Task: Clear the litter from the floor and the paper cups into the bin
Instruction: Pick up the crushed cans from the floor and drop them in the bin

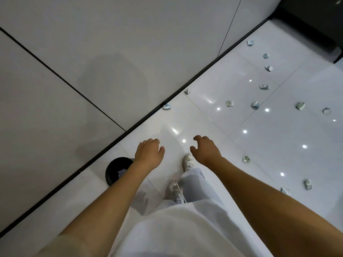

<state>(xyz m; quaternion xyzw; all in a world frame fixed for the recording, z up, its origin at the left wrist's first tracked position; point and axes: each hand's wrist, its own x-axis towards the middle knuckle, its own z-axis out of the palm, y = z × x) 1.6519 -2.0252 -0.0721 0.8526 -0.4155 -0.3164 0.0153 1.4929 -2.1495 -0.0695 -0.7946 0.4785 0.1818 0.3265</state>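
Both arms were stretched forward over the white tiled floor (278,138). Left hand (148,153): fingers loosely curled downward, nothing held. Right hand (205,150): fingers and thumb curved and spread apart, also holding nothing.

The black bin (116,170) stood on the floor just beside the dark skirting strip (130,132) at the foot of the grey wall (92,52), partly hidden by the left forearm; something pale lay inside it.

Crumpled paper cups were scattered across the floor, all well apart from both hands. Two lay against the skirting: one (166,106) nearer, one (187,91) farther along. A loose line ran away to the right: (250,43), (265,56), (268,68), (264,87), (229,103), (255,105), (300,105), (326,111). Three more lay closer, to the right of the right forearm: (246,158), (307,184), (284,191).

White shoes (187,161) and pale trousers (196,184) showed below the hands.
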